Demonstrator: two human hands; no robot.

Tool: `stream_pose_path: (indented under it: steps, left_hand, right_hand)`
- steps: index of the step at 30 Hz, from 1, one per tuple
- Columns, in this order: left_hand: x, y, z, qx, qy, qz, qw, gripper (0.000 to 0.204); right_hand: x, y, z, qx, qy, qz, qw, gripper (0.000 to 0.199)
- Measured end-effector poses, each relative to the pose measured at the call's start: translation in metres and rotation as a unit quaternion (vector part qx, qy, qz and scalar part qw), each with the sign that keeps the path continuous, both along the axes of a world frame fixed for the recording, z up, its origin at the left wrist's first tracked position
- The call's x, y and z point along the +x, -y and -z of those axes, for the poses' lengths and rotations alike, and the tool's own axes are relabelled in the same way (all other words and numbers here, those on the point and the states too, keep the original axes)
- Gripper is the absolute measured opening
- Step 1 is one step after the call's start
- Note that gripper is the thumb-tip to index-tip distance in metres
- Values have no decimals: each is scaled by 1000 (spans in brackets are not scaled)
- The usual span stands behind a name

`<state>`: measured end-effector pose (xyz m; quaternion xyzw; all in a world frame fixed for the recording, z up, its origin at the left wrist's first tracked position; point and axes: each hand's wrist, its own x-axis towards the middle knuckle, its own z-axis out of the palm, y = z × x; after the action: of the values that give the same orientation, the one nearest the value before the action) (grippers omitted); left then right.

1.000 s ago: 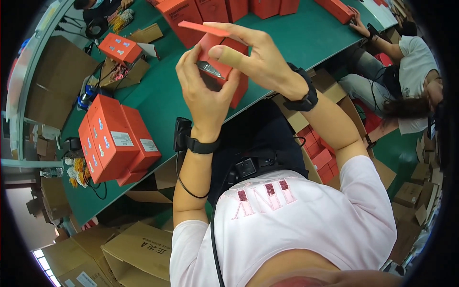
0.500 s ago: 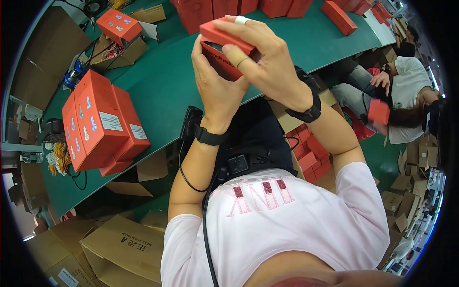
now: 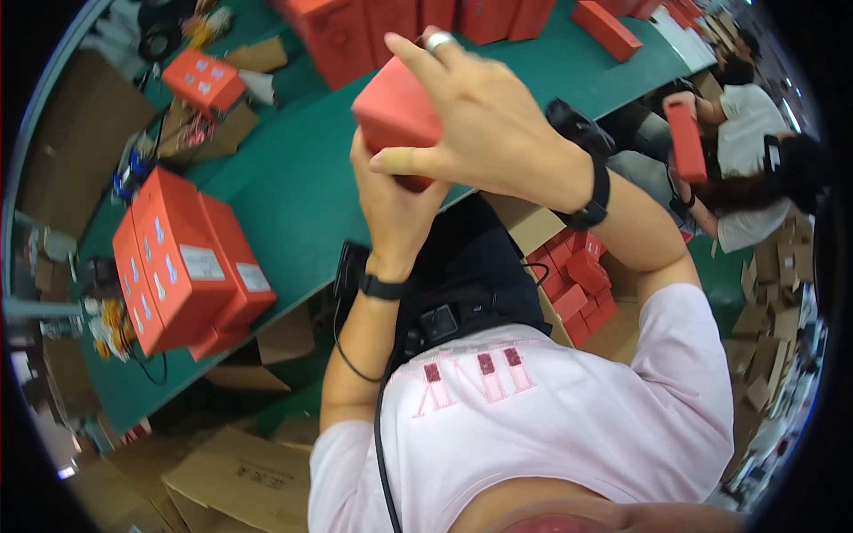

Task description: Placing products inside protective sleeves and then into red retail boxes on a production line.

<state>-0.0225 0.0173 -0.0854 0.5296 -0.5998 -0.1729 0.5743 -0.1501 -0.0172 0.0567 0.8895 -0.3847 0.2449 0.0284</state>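
Over the near edge of the green table, both my hands hold a small red cardboard box (image 3: 398,105). My left hand (image 3: 391,200) grips it from below and the left, its fingers partly hidden behind the box. From the right, my right hand (image 3: 498,124) wraps it, with the thumb across the near side and the fingers over the top. A plain, pinkish-red face of the box shows, and no opening is visible. What is inside cannot be seen.
Stacked red boxes (image 3: 169,266) stand on the table (image 3: 293,195) at left, and more red boxes (image 3: 333,40) line its far side. An open carton (image 3: 613,333) of red boxes sits to my right. Beyond it, a seated co-worker (image 3: 746,124) holds a red box.
The gap under the lid, where something dark showed, is no longer visible. The box has turned to show a plain face, and my right hand has shifted around it. The co-worker's box has moved.
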Motion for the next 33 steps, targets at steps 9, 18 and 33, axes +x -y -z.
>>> stream_pose_path:
  steps: [9,18,33]
  left_hand:
    - [29,-64,-26,64,12,28,998,71]
    - [44,-103,-1,183,-19,-36,982,34]
    - [-53,158,-33,222,-4,148,964,120]
  right_hand:
    - [-53,161,-80,164,-100,-2,981,77]
    - [-66,212,-96,160,-80,134,975,89]
    - [-115,260,38,-129,107,9,986,108]
